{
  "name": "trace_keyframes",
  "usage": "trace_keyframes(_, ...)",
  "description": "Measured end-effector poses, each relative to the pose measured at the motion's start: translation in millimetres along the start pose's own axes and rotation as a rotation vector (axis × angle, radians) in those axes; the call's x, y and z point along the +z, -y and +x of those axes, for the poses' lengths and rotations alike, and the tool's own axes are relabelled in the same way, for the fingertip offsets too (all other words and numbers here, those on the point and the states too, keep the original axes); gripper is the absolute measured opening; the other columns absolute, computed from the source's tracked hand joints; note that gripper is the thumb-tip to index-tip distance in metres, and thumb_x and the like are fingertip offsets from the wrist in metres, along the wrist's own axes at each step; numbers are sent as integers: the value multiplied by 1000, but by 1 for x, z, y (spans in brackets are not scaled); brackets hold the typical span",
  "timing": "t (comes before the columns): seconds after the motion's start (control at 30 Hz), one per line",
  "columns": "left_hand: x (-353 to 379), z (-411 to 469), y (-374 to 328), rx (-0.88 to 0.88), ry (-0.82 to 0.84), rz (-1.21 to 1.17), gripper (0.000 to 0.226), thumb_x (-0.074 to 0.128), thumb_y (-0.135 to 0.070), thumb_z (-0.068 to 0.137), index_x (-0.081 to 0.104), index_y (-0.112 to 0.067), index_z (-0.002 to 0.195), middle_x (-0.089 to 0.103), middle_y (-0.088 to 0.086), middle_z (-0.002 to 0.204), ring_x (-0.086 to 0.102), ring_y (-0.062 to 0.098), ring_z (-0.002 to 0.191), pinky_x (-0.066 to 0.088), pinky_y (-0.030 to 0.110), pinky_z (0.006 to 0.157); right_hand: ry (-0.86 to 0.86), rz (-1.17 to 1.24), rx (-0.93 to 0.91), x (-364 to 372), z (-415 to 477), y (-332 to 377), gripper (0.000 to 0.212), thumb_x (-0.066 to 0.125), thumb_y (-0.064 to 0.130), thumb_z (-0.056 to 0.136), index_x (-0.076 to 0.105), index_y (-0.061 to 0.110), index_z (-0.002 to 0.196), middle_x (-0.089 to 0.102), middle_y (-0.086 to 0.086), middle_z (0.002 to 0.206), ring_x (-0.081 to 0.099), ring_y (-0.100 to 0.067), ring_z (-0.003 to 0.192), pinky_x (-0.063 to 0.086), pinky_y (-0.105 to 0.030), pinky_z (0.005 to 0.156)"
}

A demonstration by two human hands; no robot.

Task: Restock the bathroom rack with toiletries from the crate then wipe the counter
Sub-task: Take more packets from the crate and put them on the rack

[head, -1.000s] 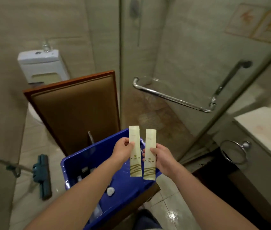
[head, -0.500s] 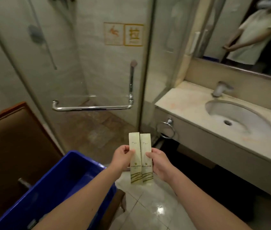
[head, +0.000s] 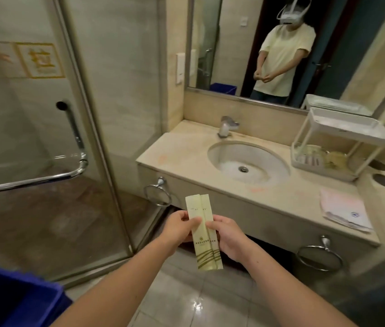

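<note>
Two long pale-yellow toiletry sachets (head: 204,234) are stacked one over the other, upright, in front of the counter's front edge. My left hand (head: 177,228) pinches their left side and my right hand (head: 228,237) pinches their right side. The white two-tier rack (head: 342,135) stands on the beige counter (head: 179,147) at the right, its lower tier holding several small packets, its upper tray looking bare. The blue crate (head: 10,300) shows only a corner at the lower left. A folded white cloth (head: 344,210) lies on the counter near its front right.
An oval sink (head: 248,161) with a chrome tap (head: 226,126) is set in the counter. Two chrome towel rings (head: 158,192) hang under its front. A glass shower door with a bar handle (head: 45,175) fills the left. The mirror reflects a person.
The view has swung right from the crate and chair to the sink counter. The two sachets, held apart a second ago, now overlap into one stack between both hands.
</note>
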State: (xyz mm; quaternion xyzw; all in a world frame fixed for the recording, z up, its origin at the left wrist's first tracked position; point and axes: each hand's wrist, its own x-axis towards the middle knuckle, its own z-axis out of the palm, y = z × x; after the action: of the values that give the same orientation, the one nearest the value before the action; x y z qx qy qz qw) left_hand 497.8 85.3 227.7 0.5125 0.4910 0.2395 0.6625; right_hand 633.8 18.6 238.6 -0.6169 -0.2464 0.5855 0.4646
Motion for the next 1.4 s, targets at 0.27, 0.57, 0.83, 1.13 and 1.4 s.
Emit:
trace_keyframes(0.27,117,43,-28,-24,161,16,15,60,-20,94,69,-14,103,76,1,91,74,13,79,56,22,60,-82,-61,-17,-120,1,24,29,47,8,98,70,16,114,76,-8,101,72,-24,96,58,-42,82)
trace_keyframes(0.57,220,100,-79,51,267,64,17,52,-13,95,67,-11,102,73,4,97,71,19,88,57,25,62,-356,-151,-87,-216,5,64,31,67,6,82,69,21,110,74,-1,99,70,-18,92,55,-34,74)
trace_keyframes(0.83,297,174,-137,146,361,8,12,51,-10,96,61,-13,102,70,2,99,68,19,92,56,25,61,-572,-277,-171,-285,38,126,38,66,8,85,64,20,121,71,-3,100,66,-16,90,45,-24,64)
trace_keyframes(1.13,359,258,-218,263,451,-4,13,57,-8,93,58,-10,106,69,6,104,69,20,93,57,26,65,-739,-307,-231,-353,82,214,43,64,6,85,59,20,126,66,3,113,62,-12,99,49,-25,71)
trace_keyframes(1.4,407,307,-269,296,524,-94,33,56,-1,93,48,-6,124,67,7,108,67,19,96,58,35,80,-815,-396,-257,-409,114,270,42,66,9,86,60,23,125,67,4,115,62,-13,102,53,-32,83)
